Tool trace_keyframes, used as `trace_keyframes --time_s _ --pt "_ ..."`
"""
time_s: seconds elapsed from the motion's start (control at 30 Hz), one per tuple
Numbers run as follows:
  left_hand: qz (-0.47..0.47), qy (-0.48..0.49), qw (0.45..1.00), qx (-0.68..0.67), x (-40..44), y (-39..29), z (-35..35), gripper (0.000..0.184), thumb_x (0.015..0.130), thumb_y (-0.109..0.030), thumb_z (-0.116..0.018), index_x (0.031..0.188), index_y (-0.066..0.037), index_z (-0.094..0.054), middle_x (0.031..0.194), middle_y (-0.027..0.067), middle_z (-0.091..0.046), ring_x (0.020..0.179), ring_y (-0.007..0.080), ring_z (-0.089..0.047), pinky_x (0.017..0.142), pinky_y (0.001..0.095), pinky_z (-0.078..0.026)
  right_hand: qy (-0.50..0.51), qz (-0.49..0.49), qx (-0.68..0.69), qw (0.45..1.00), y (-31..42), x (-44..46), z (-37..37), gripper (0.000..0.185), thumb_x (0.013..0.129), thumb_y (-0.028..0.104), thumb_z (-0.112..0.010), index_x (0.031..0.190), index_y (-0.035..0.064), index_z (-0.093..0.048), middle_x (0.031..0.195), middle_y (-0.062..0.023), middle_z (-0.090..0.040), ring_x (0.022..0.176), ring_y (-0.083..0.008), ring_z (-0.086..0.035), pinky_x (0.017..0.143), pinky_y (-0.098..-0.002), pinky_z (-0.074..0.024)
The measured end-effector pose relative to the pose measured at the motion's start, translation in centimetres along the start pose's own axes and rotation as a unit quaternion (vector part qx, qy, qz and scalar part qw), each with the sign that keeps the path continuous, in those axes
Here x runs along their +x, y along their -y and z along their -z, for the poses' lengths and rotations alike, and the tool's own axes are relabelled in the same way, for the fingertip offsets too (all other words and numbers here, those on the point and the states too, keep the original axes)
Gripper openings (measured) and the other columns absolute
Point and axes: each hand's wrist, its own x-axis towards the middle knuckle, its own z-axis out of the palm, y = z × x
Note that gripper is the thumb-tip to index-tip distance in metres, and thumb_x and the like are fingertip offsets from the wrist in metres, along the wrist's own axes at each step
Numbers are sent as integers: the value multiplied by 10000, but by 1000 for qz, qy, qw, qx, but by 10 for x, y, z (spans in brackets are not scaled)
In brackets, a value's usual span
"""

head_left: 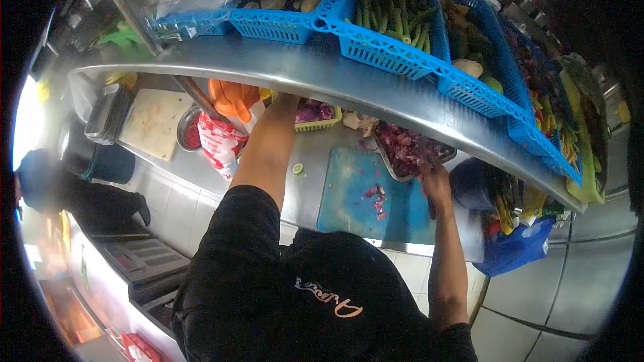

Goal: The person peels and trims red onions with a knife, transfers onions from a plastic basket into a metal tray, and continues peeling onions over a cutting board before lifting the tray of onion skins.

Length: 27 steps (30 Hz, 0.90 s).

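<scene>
My right hand is at the right edge of a metal tray heaped with chopped purple-red pieces; whether its fingers grip the rim is not clear. My left arm reaches under the steel shelf, and the hand is mostly hidden there, beside a yellow basket of purple onions. Below the tray lies a blue cutting board with a few chopped purple pieces on it. A cut lime sits on the steel counter between my left arm and the board.
Blue baskets of vegetables line the steel shelf above the counter. An orange container, a red-and-white bag, a metal bowl and a white board are at left. Another person stands far left. A dark blue bowl is at right.
</scene>
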Motion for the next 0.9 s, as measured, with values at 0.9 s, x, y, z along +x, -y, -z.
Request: trace_keyframes --time_s 0.9 --pt "25 68 997 -34 9 16 16 440 802 -306 -610 1127 -19 -538 1043 209 -588 990 306 -572 825 402 -446 47 -112 94 988 -15 -62 -5 430 909 270 -551 1291 87 -482 635 -40 -543 398 -93 -449 374 -254 -366"
